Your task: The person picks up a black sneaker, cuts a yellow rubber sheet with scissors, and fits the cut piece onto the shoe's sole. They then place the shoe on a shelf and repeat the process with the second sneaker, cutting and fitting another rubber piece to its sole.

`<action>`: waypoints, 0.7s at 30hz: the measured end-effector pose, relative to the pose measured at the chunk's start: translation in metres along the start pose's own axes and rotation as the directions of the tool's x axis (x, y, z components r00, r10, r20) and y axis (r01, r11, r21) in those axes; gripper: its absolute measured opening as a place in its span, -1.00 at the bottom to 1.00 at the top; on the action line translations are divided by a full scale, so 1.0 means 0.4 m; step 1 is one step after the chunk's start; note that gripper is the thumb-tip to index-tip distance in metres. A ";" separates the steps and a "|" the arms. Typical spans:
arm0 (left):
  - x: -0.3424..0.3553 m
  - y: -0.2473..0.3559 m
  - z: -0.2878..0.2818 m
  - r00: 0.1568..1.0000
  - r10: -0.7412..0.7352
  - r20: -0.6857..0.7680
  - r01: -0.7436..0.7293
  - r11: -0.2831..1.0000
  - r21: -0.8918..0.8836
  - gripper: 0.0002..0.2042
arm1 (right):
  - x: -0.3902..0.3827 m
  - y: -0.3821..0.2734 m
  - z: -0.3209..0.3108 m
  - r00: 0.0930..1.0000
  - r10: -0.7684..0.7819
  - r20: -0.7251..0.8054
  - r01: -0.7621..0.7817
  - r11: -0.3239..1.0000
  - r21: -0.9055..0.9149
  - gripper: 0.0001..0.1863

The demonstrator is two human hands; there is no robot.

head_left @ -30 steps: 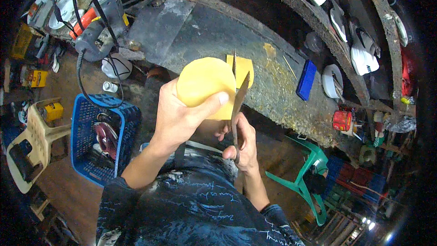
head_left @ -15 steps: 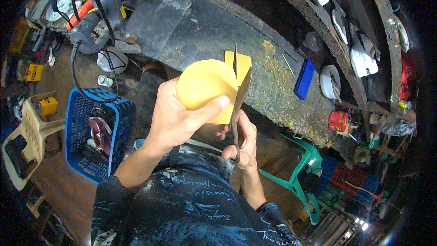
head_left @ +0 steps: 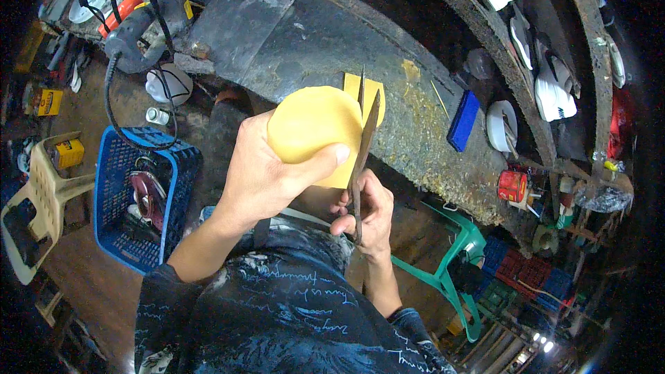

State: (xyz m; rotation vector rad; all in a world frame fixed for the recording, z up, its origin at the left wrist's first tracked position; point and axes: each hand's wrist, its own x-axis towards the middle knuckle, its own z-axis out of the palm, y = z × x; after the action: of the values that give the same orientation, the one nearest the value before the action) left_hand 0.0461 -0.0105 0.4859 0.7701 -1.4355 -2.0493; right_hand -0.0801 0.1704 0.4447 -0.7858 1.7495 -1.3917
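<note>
Firmly enough, my left grip (head_left: 260,166) is clamped on the yellow sheet (head_left: 313,121), thumb pressed flat on its near face and the other fingers hidden behind. My right grip (head_left: 373,216) is closed round the handles of the dark scissors (head_left: 365,145); I cannot tell how the fingers sit in the loops. The blades stand apart and point away from me, one crossing in front of the sheet's right edge, the other showing beyond it.

The sheet is up in front of my body, above the worktop's near side, with a rounded upper edge and a straight-edged lower part. I judge it light and thin, bendy yet springy enough to hold its shape from one side, and not fragile. Its smooth face might slide a little, so a broad thumb hold on the middle, well in from the blades, seems best. The scissors look heavier and rigid, and belong held by the handles.

Past the blade tips, a smaller yellow piece (head_left: 352,84) lies on the worktop (head_left: 277,48). Farther right on it lie a thin stick (head_left: 440,96) and a blue block (head_left: 462,120), with a white bowl (head_left: 495,131) just beside the block. Down to my left stands a blue basket (head_left: 181,166); a green plastic chair (head_left: 472,239) is to my right.
</note>
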 end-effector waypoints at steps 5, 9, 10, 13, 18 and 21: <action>-0.003 -0.004 0.001 1.000 -0.007 -0.006 0.007 1.000 -0.028 -0.72 | -0.001 0.004 -0.010 0.999 -0.028 -0.016 0.027 0.994 -0.104 -0.28; 0.000 -0.006 0.005 0.999 0.048 -0.004 -0.048 0.999 -0.018 -0.73 | -0.006 0.005 -0.015 1.000 0.011 0.018 -0.011 0.999 -0.050 -0.28; 0.002 -0.005 0.005 1.000 0.011 -0.017 -0.012 0.998 -0.057 -0.74 | -0.007 0.006 -0.015 1.000 0.021 0.021 -0.021 1.000 0.000 -0.25; 0.006 -0.002 0.005 0.997 -0.076 -0.028 0.072 0.989 -0.126 -0.75 | -0.008 0.006 -0.014 1.000 0.000 0.029 -0.001 0.999 0.048 -0.14; 0.002 0.003 0.011 0.994 -0.110 -0.001 0.109 0.985 -0.135 -0.76 | 0.005 0.004 -0.014 0.998 -0.058 0.017 0.059 0.996 -0.060 0.05; 0.001 0.004 0.011 0.997 -0.083 0.008 0.083 0.993 -0.078 -0.77 | 0.016 -0.002 -0.018 0.997 -0.069 0.041 0.072 0.996 -0.060 0.07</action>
State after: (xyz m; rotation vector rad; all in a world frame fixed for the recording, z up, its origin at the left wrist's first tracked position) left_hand 0.0430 -0.0083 0.4886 0.8053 -1.3370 -2.1576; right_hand -0.0897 0.1685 0.4451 -0.9100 1.7563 -1.3649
